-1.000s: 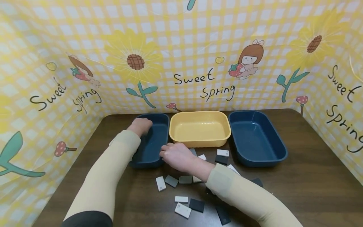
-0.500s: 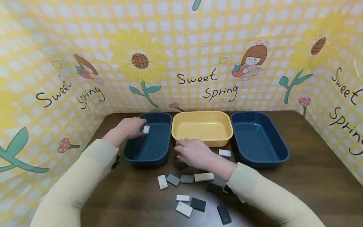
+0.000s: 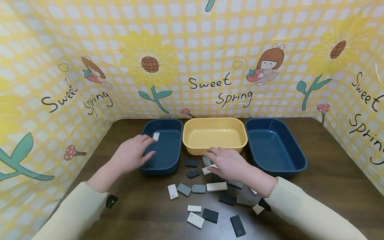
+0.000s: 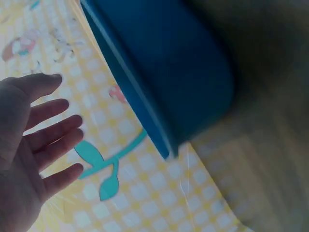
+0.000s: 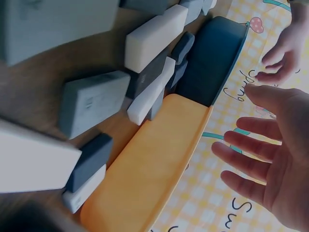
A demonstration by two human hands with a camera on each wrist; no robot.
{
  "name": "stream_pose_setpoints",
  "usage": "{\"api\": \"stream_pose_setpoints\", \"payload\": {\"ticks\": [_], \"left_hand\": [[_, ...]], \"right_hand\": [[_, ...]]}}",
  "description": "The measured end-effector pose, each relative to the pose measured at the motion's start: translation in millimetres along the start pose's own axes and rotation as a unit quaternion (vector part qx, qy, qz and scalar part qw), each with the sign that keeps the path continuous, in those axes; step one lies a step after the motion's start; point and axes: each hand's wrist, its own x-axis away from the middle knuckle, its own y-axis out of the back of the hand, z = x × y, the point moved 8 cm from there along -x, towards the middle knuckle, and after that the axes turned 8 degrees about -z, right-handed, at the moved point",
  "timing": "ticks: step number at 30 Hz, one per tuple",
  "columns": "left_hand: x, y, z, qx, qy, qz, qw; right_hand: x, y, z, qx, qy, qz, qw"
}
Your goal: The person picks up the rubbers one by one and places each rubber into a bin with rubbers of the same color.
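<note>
My left hand [image 3: 129, 155] hovers over the near left side of the left blue bin [image 3: 166, 153], fingers spread. In that bin lies a small white block [image 3: 156, 136], just past my fingertips. The left wrist view shows the hand's palm with nothing in it, beside the bin's outer wall [image 4: 193, 82]. My right hand [image 3: 232, 163] hangs in front of the yellow bin [image 3: 214, 148], over a white block [image 3: 207, 170] and a grey block [image 3: 206, 161]. Its fingers are apart and hold nothing in the right wrist view.
A second blue bin [image 3: 270, 143] stands right of the yellow one. Several white, grey and black blocks are scattered on the brown table [image 3: 144, 213], among them a long cream block [image 3: 216, 186] and a black block [image 3: 238, 225]. A checked cloth [image 3: 204, 60] hangs behind.
My left hand has drawn back toward me, leaving the white block inside the left bin. My right hand has moved right from the left bin's edge, uncovering two dark blocks.
</note>
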Motion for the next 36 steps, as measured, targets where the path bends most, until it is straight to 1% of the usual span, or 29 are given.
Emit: {"api": "stream_pose_setpoints", "payload": {"ticks": [4, 6, 8, 10, 12, 14, 16, 20, 22, 24, 28, 31, 33, 36], "left_hand": [[15.6, 8.6, -27.0, 0.025, -0.034, -0.063, 0.9971], [23.3, 10.9, -41.3, 0.036, -0.058, -0.091, 0.9935], [30.9, 12.1, -55.7, 0.051, -0.085, -0.117, 0.9882], [38.5, 12.2, -69.7, 0.068, -0.112, -0.138, 0.9816], [45.7, 9.2, -82.7, 0.085, -0.135, -0.144, 0.9767], [51.3, 2.9, -93.9, 0.095, -0.147, -0.129, 0.9761], [55.1, -7.1, -102.5, 0.104, -0.148, -0.092, 0.9792], [60.6, -30.8, -110.4, 0.101, -0.121, 0.001, 0.9875], [62.9, -40.1, -111.2, 0.092, -0.103, 0.035, 0.9897], [64.6, -47.6, -110.8, 0.075, -0.088, 0.060, 0.9915], [65.7, -58.6, -109.5, 0.054, -0.062, 0.093, 0.9923], [65.1, -64.8, -109.2, 0.050, -0.051, 0.106, 0.9917], [64.2, -67.3, -109.6, 0.046, -0.052, 0.106, 0.9919], [61.9, -67.7, -110.9, 0.046, -0.058, 0.093, 0.9930]], "right_hand": [[12, 1, -5, 0.010, -0.008, 0.003, 1.000], [18, 2, -6, 0.015, -0.010, 0.002, 1.000], [23, 2, -8, 0.016, -0.014, 0.005, 1.000], [28, 2, -9, 0.015, -0.019, 0.010, 1.000], [32, 2, -10, 0.012, -0.023, 0.015, 1.000], [35, 2, -11, 0.014, -0.024, 0.018, 0.999], [39, 1, -12, 0.018, -0.024, 0.018, 0.999], [45, -1, -14, 0.022, -0.025, 0.023, 0.999], [47, -2, -15, 0.021, -0.031, 0.032, 0.999], [50, -3, -16, 0.019, -0.039, 0.041, 0.998], [54, -1, -19, 0.016, -0.059, 0.053, 0.997], [56, 3, -22, 0.021, -0.073, 0.054, 0.996], [58, 6, -25, 0.024, -0.083, 0.054, 0.995], [61, 8, -30, 0.028, -0.099, 0.057, 0.993]]}}
